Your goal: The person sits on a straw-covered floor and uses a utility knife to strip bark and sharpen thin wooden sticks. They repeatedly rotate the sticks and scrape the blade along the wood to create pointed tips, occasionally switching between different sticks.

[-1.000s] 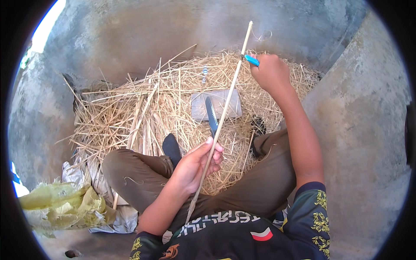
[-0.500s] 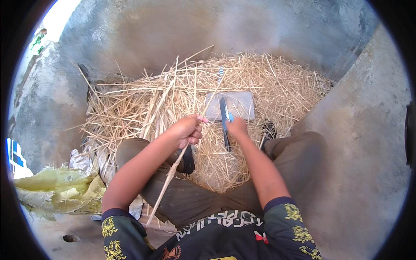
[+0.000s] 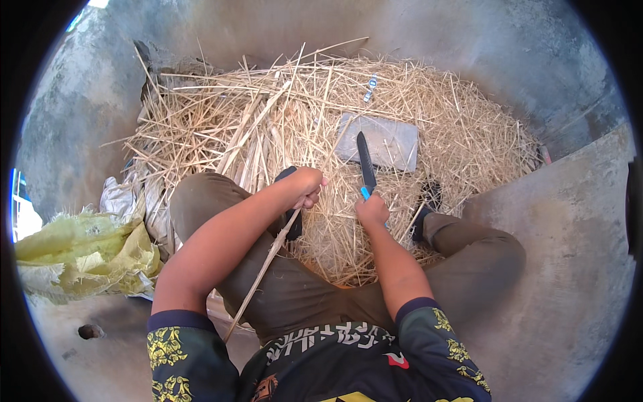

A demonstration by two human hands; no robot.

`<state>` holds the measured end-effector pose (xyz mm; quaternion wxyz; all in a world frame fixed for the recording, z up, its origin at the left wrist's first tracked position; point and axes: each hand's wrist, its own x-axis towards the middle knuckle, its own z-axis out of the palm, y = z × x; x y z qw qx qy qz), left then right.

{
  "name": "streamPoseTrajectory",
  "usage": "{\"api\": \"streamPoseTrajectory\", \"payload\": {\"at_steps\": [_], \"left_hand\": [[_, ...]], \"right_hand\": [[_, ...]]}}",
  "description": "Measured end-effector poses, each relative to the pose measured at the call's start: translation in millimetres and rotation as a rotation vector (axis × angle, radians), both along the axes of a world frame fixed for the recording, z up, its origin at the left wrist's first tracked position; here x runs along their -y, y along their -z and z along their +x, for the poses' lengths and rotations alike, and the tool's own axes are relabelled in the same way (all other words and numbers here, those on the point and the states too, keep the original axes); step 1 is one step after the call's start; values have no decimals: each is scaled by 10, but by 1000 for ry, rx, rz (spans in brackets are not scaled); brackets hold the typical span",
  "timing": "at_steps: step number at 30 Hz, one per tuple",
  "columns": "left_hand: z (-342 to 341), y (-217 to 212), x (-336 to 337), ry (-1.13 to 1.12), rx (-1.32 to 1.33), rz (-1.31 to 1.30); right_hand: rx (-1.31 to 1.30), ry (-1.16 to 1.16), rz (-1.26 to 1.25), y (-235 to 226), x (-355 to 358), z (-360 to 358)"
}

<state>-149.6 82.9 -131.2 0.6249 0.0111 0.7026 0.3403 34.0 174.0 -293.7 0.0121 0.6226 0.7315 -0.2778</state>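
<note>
My left hand [image 3: 308,189] is closed around a long, pale dry stalk [image 3: 273,251]. It slants down from my fist across my thigh towards my left sleeve, with frayed fibre along it. I cannot make out any part of it beyond my fingers. On the other side, my right hand [image 3: 372,210] grips a knife [image 3: 366,159] with a blue handle and a long dark blade. The blade points away from me, its tip over a flat grey block [image 3: 402,144] lying on the straw. Blade and stalk are apart.
Straw-like strips [image 3: 455,114] cover the floor ahead, with longer stalks [image 3: 201,114] heaped to the left. A torn yellow sack [image 3: 94,248] lies at far left. A small blue-and-white wrapper [image 3: 370,88] sits beyond the block. Concrete walls [image 3: 301,27] curve around; my feet flank the cuttings.
The stretch of stalk that reached past my left hand towards the block is no longer visible. The knife has tilted to the left at its tip. The whole view has shifted.
</note>
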Motion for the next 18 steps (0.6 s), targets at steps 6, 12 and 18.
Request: {"api": "streamPoseTrajectory", "payload": {"at_steps": [6, 12, 18], "left_hand": [[114, -130, 1, -59, 91, -29], [64, -7, 28, 12, 112, -76], [51, -69, 133, -16, 125, -100]], "right_hand": [[-46, 88, -59, -58, 42, -15], [-405, -78, 483, -120, 0, -155], [-726, -310, 617, -638, -144, -487]]}}
